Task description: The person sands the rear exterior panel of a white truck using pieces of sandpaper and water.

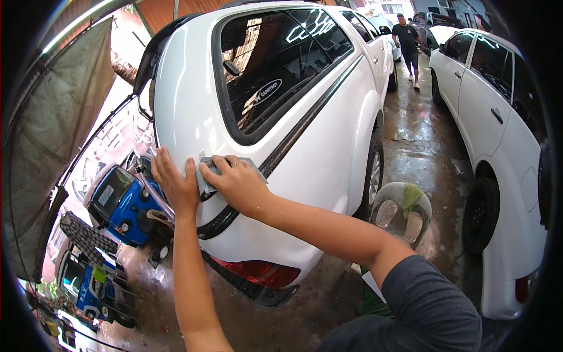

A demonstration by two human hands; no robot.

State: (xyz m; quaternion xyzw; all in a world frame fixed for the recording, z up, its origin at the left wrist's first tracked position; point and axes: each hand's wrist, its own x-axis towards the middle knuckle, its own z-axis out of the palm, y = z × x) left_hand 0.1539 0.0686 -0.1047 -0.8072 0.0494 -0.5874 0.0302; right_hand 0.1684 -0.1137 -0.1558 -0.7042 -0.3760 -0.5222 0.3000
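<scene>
A white pickup with a hard canopy [193, 117] fills the middle of the view. My right hand [237, 182] presses a grey sanding sheet [206, 182] flat against the white body panel, just above the black trim strip [281, 152]. My left hand [173, 182] lies open-palmed on the panel right beside it, fingers touching the sheet's left edge. The dark tinted rear side window [275, 64] sits above both hands. A red tail light [258, 273] shows below my right forearm.
A second white car [498, 117] stands at the right across a wet concrete floor [422, 146]. A grey plastic chair with a green cloth [404, 205] stands between the vehicles. A person in dark clothes [407, 44] walks far back. Blue machines [120, 205] sit at the left.
</scene>
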